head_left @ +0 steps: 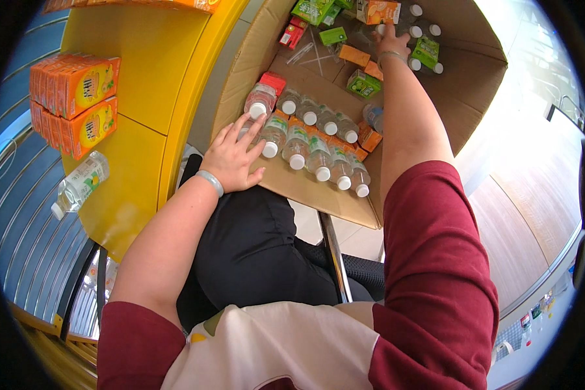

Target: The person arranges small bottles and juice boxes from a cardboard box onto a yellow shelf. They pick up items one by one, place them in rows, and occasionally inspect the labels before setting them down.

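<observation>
My left hand lies with its fingers spread at the near left edge of an open cardboard box. Its fingertips are at the white cap of a clear plastic bottle, and a second bottle is partly hidden beneath the fingers. My right hand reaches deep into the far right of the box, fingers apart. One fingertip is at an orange drink carton, with white-capped bottles close around it; whether the fingers press on any of these is hard to tell. Labelled bottles form two rows along the near side.
Green drink cartons, an orange carton and a red carton lie loose in the box. To the left, a yellow table bears stacked orange cartons and a bottle lying down. A metal leg stands below the box.
</observation>
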Motion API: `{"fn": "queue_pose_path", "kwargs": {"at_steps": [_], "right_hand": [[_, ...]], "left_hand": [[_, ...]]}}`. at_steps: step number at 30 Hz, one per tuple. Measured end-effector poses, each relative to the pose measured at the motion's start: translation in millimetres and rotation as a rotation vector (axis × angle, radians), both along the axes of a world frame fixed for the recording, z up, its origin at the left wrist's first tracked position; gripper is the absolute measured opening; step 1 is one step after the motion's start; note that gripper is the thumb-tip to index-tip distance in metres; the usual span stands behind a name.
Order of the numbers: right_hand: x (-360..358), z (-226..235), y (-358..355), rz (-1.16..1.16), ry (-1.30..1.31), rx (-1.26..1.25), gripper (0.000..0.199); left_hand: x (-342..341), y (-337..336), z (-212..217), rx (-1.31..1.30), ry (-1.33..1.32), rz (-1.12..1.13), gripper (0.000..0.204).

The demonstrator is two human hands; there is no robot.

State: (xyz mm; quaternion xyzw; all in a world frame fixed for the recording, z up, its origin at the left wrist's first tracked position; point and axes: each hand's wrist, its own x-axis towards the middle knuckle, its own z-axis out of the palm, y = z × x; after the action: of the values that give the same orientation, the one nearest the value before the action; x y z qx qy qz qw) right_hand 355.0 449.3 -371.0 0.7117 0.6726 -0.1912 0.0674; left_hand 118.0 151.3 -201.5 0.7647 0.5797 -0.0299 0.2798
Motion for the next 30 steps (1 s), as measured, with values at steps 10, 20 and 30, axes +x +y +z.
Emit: {"fn": "queue_pose_path", "kwargs": {"at_steps": [10, 20, 30], "right_hand": [[13, -8, -15, 0.156, -0.020, 0.298, 0.040], [11, 102, -76, 0.431, 0.058, 0.759, 0.037], [-63, 72, -140, 0.302, 0.163, 0.424, 0.039]], "left_hand": [[-1, 0, 0, 0.028, -0.021, 0.011, 0.045], [-1, -4, -4, 0.055, -0.048, 0.025, 0.045], [-2, -3, -3, 0.068, -0.058, 0.028, 0.042]]}}
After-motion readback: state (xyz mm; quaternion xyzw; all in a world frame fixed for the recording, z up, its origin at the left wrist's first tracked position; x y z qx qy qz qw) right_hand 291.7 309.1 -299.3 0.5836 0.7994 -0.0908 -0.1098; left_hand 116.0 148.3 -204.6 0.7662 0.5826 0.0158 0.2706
